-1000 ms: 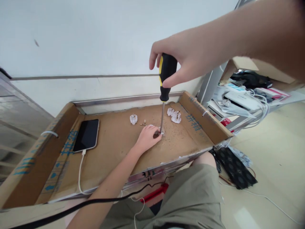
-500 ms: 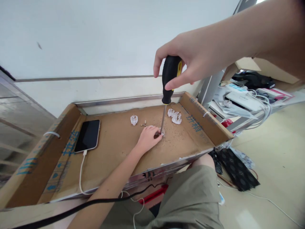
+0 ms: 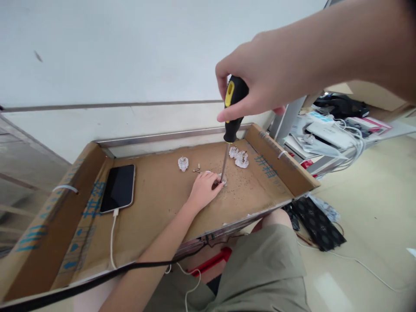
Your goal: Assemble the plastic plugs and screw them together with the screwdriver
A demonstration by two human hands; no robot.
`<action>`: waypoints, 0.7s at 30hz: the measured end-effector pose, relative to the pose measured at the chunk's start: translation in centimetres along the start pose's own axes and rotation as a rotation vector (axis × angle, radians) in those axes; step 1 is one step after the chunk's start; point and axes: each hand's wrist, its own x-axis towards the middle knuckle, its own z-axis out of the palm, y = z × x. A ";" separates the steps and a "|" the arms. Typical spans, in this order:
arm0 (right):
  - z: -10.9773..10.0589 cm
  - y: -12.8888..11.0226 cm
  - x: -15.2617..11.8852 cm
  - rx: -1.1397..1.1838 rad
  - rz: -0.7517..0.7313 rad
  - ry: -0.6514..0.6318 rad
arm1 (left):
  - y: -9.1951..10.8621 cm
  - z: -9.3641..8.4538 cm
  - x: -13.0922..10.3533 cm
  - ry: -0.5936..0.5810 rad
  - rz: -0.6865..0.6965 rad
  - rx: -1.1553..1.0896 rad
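Observation:
My right hand is wrapped round the black and yellow handle of a screwdriver, whose shaft points down. Its tip meets a small clear plastic piece on the cardboard tray. The fingers of my left hand pinch that piece, partly hiding it. Another clear piece with metal pins lies to the left, near some small metal parts. Further right, clear pieces sit close together. Dark specks are scattered around the screwdriver tip.
A phone with a white cable lies at the tray's left. A black cable crosses in front of my left forearm. Raised cardboard walls border the tray. At the right stands a shelf with a white device and cables.
The screwdriver handle has turned, its yellow part now facing left, and my right hand's fingers have shifted round it. The view has moved slightly. My left hand stays at the clear piece.

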 end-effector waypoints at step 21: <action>-0.8 1.6 -1.3 -0.288 -0.182 -0.075 | 0.2 0.1 0.1 0.029 0.011 -0.012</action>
